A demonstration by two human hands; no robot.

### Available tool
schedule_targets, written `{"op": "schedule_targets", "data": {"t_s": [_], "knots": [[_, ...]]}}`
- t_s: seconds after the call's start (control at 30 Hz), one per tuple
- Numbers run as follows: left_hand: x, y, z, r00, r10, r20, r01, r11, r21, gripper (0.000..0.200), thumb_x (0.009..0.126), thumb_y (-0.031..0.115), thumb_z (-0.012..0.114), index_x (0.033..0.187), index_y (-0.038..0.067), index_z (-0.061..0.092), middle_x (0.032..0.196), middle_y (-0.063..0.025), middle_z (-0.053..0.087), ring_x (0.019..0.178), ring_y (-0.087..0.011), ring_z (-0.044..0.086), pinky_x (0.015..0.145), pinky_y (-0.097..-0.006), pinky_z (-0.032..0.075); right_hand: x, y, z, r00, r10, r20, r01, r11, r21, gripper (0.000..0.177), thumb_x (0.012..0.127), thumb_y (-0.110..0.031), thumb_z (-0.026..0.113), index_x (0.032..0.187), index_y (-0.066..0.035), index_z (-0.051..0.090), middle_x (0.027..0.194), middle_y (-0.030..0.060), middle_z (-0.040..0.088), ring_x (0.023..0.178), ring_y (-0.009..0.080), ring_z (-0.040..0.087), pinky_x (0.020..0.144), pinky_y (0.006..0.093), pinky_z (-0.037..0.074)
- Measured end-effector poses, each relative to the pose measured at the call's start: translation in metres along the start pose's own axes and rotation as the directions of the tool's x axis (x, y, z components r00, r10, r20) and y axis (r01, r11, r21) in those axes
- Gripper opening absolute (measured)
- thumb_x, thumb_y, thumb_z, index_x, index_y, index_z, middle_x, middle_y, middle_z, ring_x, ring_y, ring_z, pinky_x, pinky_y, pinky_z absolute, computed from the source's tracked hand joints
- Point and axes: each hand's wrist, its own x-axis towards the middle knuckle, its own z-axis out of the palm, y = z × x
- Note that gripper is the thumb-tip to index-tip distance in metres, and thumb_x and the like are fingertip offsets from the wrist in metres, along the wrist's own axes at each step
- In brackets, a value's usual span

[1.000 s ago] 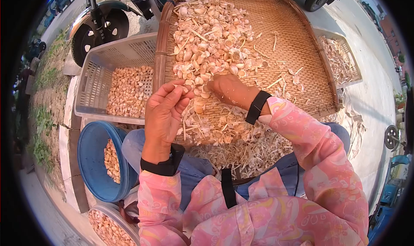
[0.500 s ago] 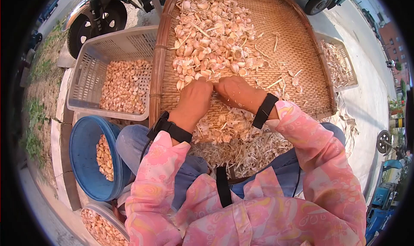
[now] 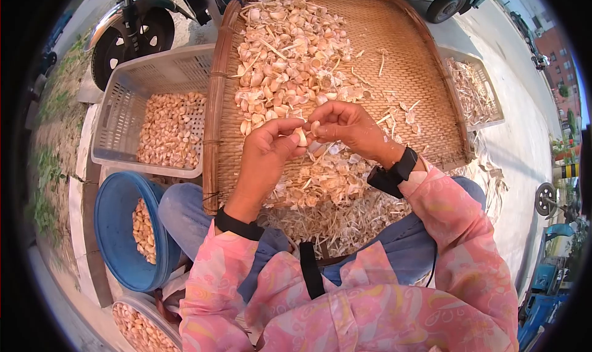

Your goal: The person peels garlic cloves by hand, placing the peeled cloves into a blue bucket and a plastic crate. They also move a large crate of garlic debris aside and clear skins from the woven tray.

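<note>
My left hand pinches a pale garlic clove between thumb and fingertips, above the front of the woven bamboo tray. Close beside it, my right hand has its thumb and index finger closed together. A small pale bit shows at those fingertips, too small to name. Beyond both hands lies a heap of unpeeled garlic cloves on the tray. Under and in front of my wrists is a pile of papery garlic skins.
Left of the tray stands a pale plastic crate with cloves in it. Nearer are a blue bucket and another container, both holding cloves. A crate of dry stalks sits at right. A wheel stands at far left.
My hands were curled together low over the tray, knuckles up. They have now turned and spread a little, and the clove shows in my left fingertips. The view has shifted slightly.
</note>
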Motion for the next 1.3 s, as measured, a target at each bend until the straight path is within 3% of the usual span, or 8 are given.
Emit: {"op": "schedule_targets", "data": {"t_s": [0.67,0.73,0.83,0.9,0.97,1.13,1.2,1.3], "knots": [[-0.051,-0.005,-0.047,0.979,-0.160,-0.127,0.029,0.724,-0.690,0.027,0.095,0.020,0.042,0.109,-0.001,0.052,0.092,-0.0094,0.058,0.074,-0.0135,0.058,0.062,-0.0216,0.049,0.022,-0.028,0.106,0.987,0.118,0.104,-0.146,0.939,0.312,0.018,0.087,-0.007,0.057,0.102,-0.001,0.051,0.095,0.0126,0.063,0.077,0.0154,0.065,0.067,0.0233,0.055],[-0.048,0.009,-0.090,0.992,-0.018,-0.128,-0.060,0.813,-0.579,0.026,0.094,0.018,0.044,0.111,0.000,0.053,0.094,-0.0083,0.058,0.073,-0.0107,0.056,0.060,-0.0207,0.046,-0.013,-0.065,0.127,0.972,0.096,0.213,-0.177,0.899,0.401,0.017,0.087,-0.005,0.055,0.102,0.000,0.049,0.097,0.0195,0.061,0.074,0.0163,0.066,0.064,0.0207,0.055],[-0.036,0.049,-0.130,0.796,0.306,-0.522,-0.177,0.943,0.284,0.028,0.089,0.014,0.050,0.112,-0.002,0.054,0.098,-0.0087,0.059,0.081,-0.0159,0.057,0.069,-0.0268,0.047,-0.056,-0.093,0.160,0.840,-0.333,0.429,0.049,0.833,0.551,0.012,0.086,-0.004,0.057,0.096,0.000,0.052,0.090,0.0162,0.062,0.084,0.0175,0.062,0.073,0.0265,0.050],[-0.022,0.044,-0.157,0.668,0.705,-0.237,-0.076,0.382,0.921,0.029,0.087,0.013,0.053,0.111,-0.002,0.055,0.103,-0.0091,0.059,0.084,-0.0191,0.058,0.076,-0.0284,0.045,-0.067,-0.104,0.158,0.716,-0.453,0.530,0.014,0.769,0.639,0.015,0.083,-0.001,0.058,0.096,0.004,0.053,0.088,0.0247,0.060,0.071,0.0281,0.062,0.063,0.0350,0.052],[-0.015,0.052,-0.114,0.887,0.395,-0.239,-0.067,0.622,0.780,0.027,0.083,0.011,0.056,0.106,-0.002,0.058,0.097,-0.0114,0.062,0.085,-0.0217,0.059,0.077,-0.0304,0.045,-0.085,-0.114,0.173,0.786,-0.469,0.404,-0.004,0.649,0.761,0.014,0.078,0.007,0.061,0.092,0.008,0.057,0.081,0.0264,0.060,0.066,0.0305,0.063,0.061,0.0353,0.055],[0.031,0.006,-0.070,0.946,0.314,-0.076,0.034,0.137,0.990,0.013,0.073,0.006,0.061,0.081,-0.003,0.057,0.082,-0.0220,0.059,0.077,-0.0375,0.059,0.067,-0.0432,0.046,-0.102,-0.104,0.183,0.795,-0.466,0.389,-0.319,0.224,0.921,0.012,0.078,0.011,0.061,0.088,0.014,0.056,0.081,0.0239,0.062,0.083,0.0289,0.063,0.064,0.0339,0.052],[0.048,-0.010,-0.068,0.941,0.323,-0.098,0.066,0.108,0.992,0.012,0.071,0.005,0.063,0.076,-0.003,0.056,0.080,-0.0228,0.058,0.077,-0.0402,0.057,0.066,-0.0460,0.045,-0.104,-0.112,0.170,0.599,-0.397,0.695,-0.765,-0.029,0.643,0.010,0.080,0.009,0.058,0.089,0.015,0.056,0.084,0.0226,0.063,0.087,0.0253,0.061,0.066,0.0312,0.050],[0.052,-0.020,-0.069,0.960,0.271,-0.069,0.034,0.132,0.991,0.009,0.071,0.002,0.056,0.079,-0.002,0.057,0.084,-0.0235,0.058,0.077,-0.0395,0.060,0.067,-0.0464,0.047,-0.091,-0.123,0.138,0.311,-0.295,0.903,-0.933,0.087,0.350,0.014,0.084,0.007,0.052,0.094,0.016,0.057,0.089,0.0212,0.063,0.090,0.0209,0.060,0.070,0.0271,0.048]]}}
